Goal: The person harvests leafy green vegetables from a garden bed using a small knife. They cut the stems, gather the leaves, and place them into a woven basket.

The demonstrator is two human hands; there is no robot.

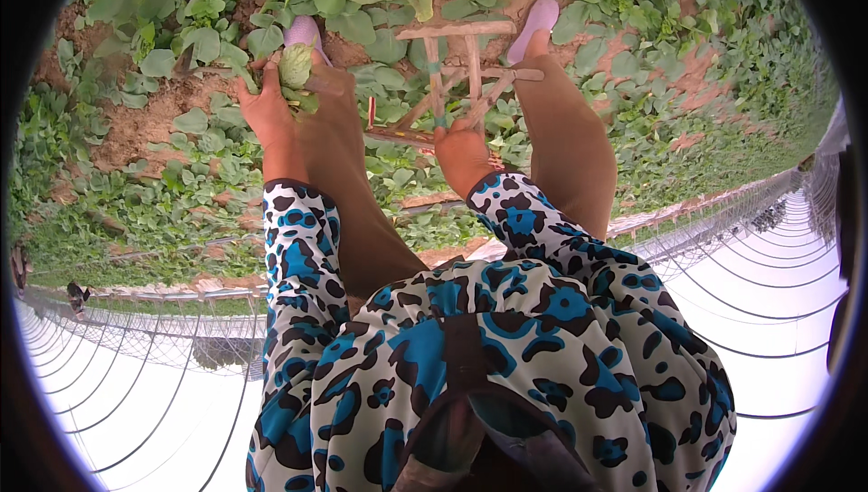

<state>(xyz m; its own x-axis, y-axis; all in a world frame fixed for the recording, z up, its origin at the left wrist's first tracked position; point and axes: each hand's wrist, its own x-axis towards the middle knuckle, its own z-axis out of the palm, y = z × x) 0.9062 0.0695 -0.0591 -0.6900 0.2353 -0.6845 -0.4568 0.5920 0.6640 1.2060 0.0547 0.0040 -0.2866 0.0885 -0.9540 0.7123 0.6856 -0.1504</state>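
My left hand (269,102) is closed around some green leaves (296,66) beside my left shin. What looks like a short wooden handle (324,82) sticks out past the leaves, and a dark blade-like piece (184,61) shows on the other side of the hand; the part between is hidden. Between my knees, my right hand (464,156) grips a small wooden stool frame (472,61) by its near part. The stool has crossed legs, a flat bar at the far end and a red-marked bar near the hand.
Low leafy plants (352,24) grow around my pink shoes (539,24), with bare brown soil (139,129) between them. A person (76,299) is far off at the left. Arched greenhouse ribs (169,383) and mesh netting (719,241) line the edges.
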